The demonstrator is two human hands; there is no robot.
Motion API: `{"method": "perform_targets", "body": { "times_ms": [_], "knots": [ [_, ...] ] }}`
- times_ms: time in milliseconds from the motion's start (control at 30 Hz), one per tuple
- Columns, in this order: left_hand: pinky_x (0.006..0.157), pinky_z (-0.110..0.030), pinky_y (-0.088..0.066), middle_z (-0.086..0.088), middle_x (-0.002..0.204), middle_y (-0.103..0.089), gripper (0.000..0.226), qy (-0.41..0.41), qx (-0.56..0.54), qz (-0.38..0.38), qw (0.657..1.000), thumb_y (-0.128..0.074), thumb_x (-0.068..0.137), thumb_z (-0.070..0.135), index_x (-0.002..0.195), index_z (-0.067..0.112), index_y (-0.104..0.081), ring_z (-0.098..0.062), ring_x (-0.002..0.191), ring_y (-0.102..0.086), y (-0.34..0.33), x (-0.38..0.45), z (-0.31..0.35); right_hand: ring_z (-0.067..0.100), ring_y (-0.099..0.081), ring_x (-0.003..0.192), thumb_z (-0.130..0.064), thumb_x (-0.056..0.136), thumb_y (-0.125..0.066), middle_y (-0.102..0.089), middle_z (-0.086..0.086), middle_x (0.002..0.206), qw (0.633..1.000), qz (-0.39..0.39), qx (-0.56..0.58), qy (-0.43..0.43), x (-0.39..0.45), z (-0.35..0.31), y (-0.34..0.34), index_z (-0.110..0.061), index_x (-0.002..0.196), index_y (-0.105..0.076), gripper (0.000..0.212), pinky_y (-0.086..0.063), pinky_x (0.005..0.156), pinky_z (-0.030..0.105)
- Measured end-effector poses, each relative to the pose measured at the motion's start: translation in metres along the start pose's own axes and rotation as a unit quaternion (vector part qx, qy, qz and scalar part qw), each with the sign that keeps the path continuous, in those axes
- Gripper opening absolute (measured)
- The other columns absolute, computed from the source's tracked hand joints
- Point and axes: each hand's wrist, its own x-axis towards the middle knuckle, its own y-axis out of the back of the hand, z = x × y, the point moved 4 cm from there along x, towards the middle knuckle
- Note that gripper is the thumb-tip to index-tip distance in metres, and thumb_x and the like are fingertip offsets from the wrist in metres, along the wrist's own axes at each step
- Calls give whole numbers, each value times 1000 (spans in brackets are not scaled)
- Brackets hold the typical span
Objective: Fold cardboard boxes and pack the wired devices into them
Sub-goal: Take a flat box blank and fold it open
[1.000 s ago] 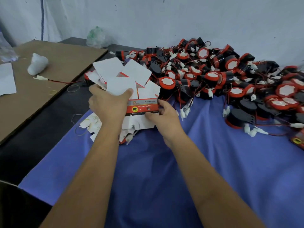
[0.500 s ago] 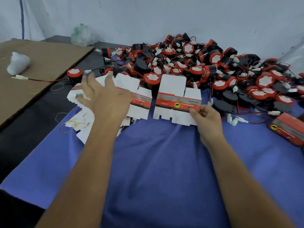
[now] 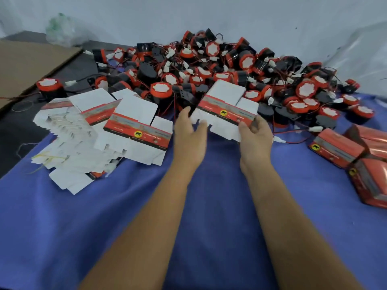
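Note:
A flat, unfolded cardboard box (image 3: 227, 105), white with a red and grey printed band, is held up over the blue cloth. My right hand (image 3: 254, 139) pinches its lower right edge between thumb and fingers. My left hand (image 3: 189, 132) reaches to its lower left edge with straight fingers that touch the white flaps. A spread stack of more flat boxes (image 3: 100, 130) lies to the left. A big heap of black and red wired devices (image 3: 219, 68) with white connectors fills the back of the table.
Several folded red boxes (image 3: 356, 158) stand at the right edge. A blue cloth (image 3: 209, 206) covers the table. A brown cardboard sheet (image 3: 27, 65) lies at the back left, with a plastic bag (image 3: 61, 30) by the wall.
My left hand left the stack of flat boxes and moved right to the box that my right hand holds. The view shifted right, so the folded red boxes show more.

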Motion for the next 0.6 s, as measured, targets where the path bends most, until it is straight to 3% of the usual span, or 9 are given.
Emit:
{"method": "perform_targets", "body": {
  "times_ms": [67,133,200,267,333,367,467,533,600],
  "knots": [
    [71,-23,-41,13,93,-64,23,13,44,58,997,-50,92,11,106,26,-59,-2,80,-56,19,12,-6,11,-67,85,-9,97,-58,-72,0,90,999,-28,-33,7,1,-1,-2,-28,149,-36,59,-54,85,21],
    [60,-22,-40,12,79,-62,21,27,35,94,995,-47,92,11,97,26,-61,-4,67,-54,25,19,-8,14,-66,91,-8,98,-56,-72,1,94,996,-61,-67,10,-2,4,-3,-26,142,-46,49,-53,82,19],
    [61,-21,-42,11,80,-63,23,19,37,80,996,-47,92,14,102,28,-63,-5,68,-56,19,21,-8,12,-60,109,-10,96,-58,-64,-2,116,990,-86,-107,32,-5,8,-3,-21,127,-60,33,-49,91,19],
    [66,-19,-47,15,86,-63,26,-10,69,54,996,-50,93,13,108,29,-65,-1,74,-59,13,22,-7,1,-51,113,-16,87,-72,-47,-6,132,979,-121,-155,60,-9,8,-6,-31,122,-58,41,-43,88,4],
    [70,-14,-48,19,90,-62,29,-28,72,59,995,-52,93,10,112,26,-66,3,79,-60,15,22,-6,-1,-42,117,-16,78,-81,-30,-7,140,957,-159,-228,88,-10,7,-9,-30,135,-51,66,-33,84,-6],
    [70,-11,-48,19,92,-62,30,-29,57,65,996,-53,93,9,114,26,-66,3,80,-60,17,21,-8,3,-37,126,-15,77,-81,-24,-5,146,946,-170,-257,98,-11,8,-10,-27,141,-47,74,-29,89,-5],
    [64,-16,-51,10,97,-65,32,1,-32,76,997,-54,93,8,117,28,-62,-2,79,-62,22,19,-11,6,-14,144,-21,86,-75,-7,-2,161,930,-182,-293,131,-17,8,-13,-26,146,-42,69,-18,100,1],
    [60,-19,-51,6,96,-67,32,42,-125,94,987,-56,95,10,122,25,-62,-6,77,-64,25,18,-13,-11,-25,131,-26,90,-70,-28,-12,151,928,-179,-284,162,-19,5,-12,-24,144,-47,58,-20,93,-7],
    [60,-24,-51,5,89,-68,36,68,-193,103,973,-53,94,6,125,23,-62,-8,74,-62,28,19,-13,-24,-42,106,-25,90,-71,-48,-33,118,936,-171,-245,185,-19,2,-10,-20,133,-60,45,-30,83,-7]
  ]
}}
